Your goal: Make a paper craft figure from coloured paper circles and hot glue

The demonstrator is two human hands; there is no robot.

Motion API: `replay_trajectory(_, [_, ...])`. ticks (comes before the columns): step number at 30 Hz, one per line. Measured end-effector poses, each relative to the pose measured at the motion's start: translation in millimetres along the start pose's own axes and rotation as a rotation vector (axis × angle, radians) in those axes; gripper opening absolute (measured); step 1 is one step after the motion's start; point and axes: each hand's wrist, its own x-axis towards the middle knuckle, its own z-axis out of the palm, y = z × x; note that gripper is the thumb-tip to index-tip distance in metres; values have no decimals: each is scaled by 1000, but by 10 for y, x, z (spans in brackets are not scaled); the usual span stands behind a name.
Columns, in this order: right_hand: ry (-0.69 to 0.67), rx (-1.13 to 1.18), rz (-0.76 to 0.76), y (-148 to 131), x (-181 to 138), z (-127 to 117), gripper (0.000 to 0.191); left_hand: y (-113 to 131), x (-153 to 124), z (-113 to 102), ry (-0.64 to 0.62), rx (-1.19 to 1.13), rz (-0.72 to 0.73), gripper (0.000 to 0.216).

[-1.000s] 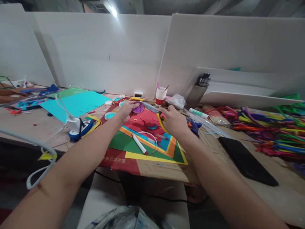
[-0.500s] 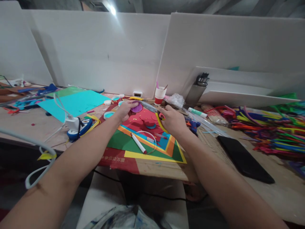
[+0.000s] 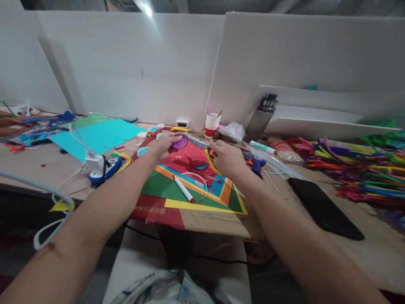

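Note:
Between the fingers of my left hand (image 3: pixel 166 145) is a purple paper circle (image 3: pixel 179 142). My right hand (image 3: pixel 228 158) is wrapped round yellow-handled scissors (image 3: pixel 196 142), whose blades point left and reach the circle's edge. Below both hands lie stacked coloured sheets, with red paper (image 3: pixel 180 158) on top. A red cut-out disc (image 3: pixel 198 159) rests there, over a small blue piece (image 3: pixel 200 167). Nearer to me, a white marker with a red cap (image 3: pixel 184 188) and a thin pale hoop (image 3: pixel 206 185) lie on the sheets.
A paper cup (image 3: pixel 211 125) holding pens stands behind the hands, and a grey bottle (image 3: pixel 260 118) is farther right. A black phone (image 3: pixel 324 207) and many pipe cleaners (image 3: pixel 360 169) lie at right. At left are a turquoise sheet (image 3: pixel 98 137) and a blue power strip (image 3: pixel 105 171) with cables.
The purple circle has turned slightly and tilted in my left hand, and the scissors have shifted a little with my right hand. Everything else on the table stays put.

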Motion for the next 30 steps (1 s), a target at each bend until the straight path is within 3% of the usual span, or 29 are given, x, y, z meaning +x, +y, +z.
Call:
replay_trajectory(12, [-34,25,25,-18,-4,-27,43,76,-29,-12,17,15,-40,16])
replay_trajectory(19, [-29,197,111,72,2,68,37,41,-16,-32,-64,51,-2,18])
replay_trajectory(22, [-70,263,166,99,12,87,35,39,-34,2,-77,48,30,20])
replay_trajectory(28, [-264,150,349,152,-31,142,30,-12,-51,95,-116,8,108,22])
replay_trajectory(30, [-239,162,369,167,-27,155,30,-37,-52,114,-132,15,133,22])
